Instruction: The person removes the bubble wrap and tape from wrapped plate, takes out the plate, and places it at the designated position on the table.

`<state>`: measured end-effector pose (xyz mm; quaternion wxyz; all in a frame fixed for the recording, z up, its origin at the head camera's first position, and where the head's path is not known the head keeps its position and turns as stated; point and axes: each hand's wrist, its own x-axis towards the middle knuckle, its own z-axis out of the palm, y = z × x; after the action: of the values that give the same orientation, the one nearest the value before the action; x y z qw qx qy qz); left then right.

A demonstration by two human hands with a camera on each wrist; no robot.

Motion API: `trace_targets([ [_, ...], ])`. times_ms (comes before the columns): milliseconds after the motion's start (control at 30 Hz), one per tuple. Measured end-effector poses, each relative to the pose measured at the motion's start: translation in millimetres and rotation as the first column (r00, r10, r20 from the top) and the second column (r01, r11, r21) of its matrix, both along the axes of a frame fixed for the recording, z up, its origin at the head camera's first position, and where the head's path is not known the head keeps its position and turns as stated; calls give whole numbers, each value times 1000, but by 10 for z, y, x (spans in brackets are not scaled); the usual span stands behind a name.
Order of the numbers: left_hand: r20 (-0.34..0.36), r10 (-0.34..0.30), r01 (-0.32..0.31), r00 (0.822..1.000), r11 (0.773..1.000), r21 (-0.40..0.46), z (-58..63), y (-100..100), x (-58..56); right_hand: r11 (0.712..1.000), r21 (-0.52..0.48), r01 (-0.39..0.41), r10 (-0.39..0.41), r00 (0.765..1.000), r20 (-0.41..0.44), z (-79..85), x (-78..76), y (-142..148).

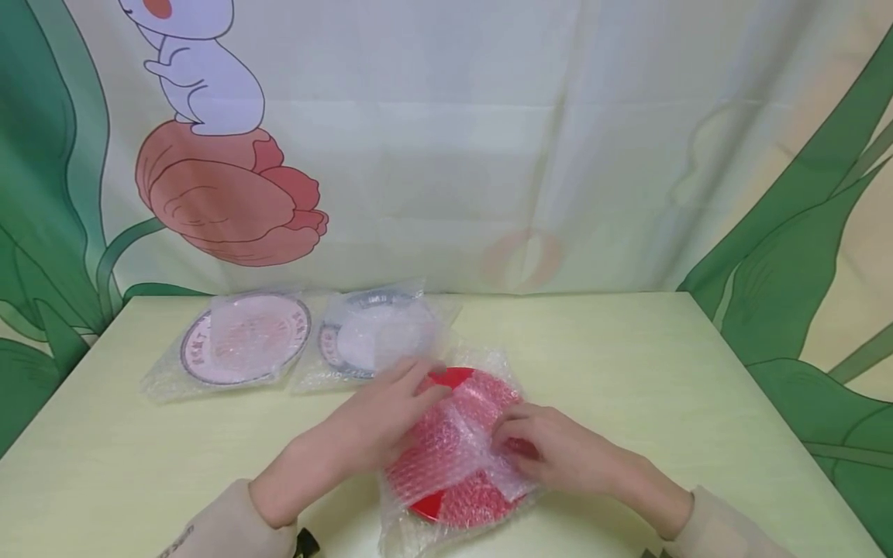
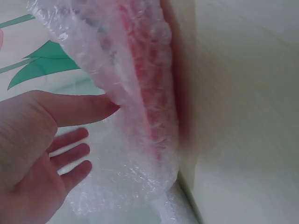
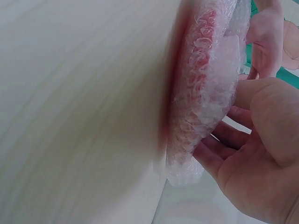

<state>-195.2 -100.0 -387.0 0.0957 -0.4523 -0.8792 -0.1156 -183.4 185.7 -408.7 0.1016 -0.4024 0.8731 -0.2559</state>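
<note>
A round red plate (image 1: 456, 377) lies on the table in clear bubble wrap (image 1: 460, 434), its flaps folded over the middle. At its upper left, my left hand (image 1: 380, 415) reaches over the wrap. The left wrist view shows that hand's thumb (image 2: 88, 109) touching the raised wrap, with three fingers spread apart below it; the index finger is hidden there. On the plate's right side, my right hand (image 1: 558, 449) curls its fingers and pinches the wrap near a loose flap. The right wrist view has the right fingertips (image 3: 210, 156) against the wrap's edge.
Two more bubble-wrapped plates, one with a pinkish face (image 1: 244, 341) and one white with a blue-patterned rim (image 1: 363, 337), lie at the back left of the pale table (image 1: 663, 372). A printed curtain (image 1: 446, 170) hangs behind the table's back edge.
</note>
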Motion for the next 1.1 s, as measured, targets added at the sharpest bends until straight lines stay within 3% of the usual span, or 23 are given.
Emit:
trace_targets([
  [100,-23,-54,51,998,995,-88,26,1,9,1000,0,-6,6,1000,-12,-6,0,-3],
  [233,33,-77,81,997,985,-149,51,3,20,1000,4,-4,4,1000,2,-4,0,6],
  [367,65,-76,84,995,989,-121,60,-3,26,1000,11,6,-7,1000,27,3,-1,6],
  [900,31,-6,10,1000,992,-127,129,-9,29,1000,14,-4,4,1000,11,7,4,-4],
  [1100,76,-3,12,997,993,-121,186,-31,51,1000,8,-11,11,1000,8,20,2,-1],
])
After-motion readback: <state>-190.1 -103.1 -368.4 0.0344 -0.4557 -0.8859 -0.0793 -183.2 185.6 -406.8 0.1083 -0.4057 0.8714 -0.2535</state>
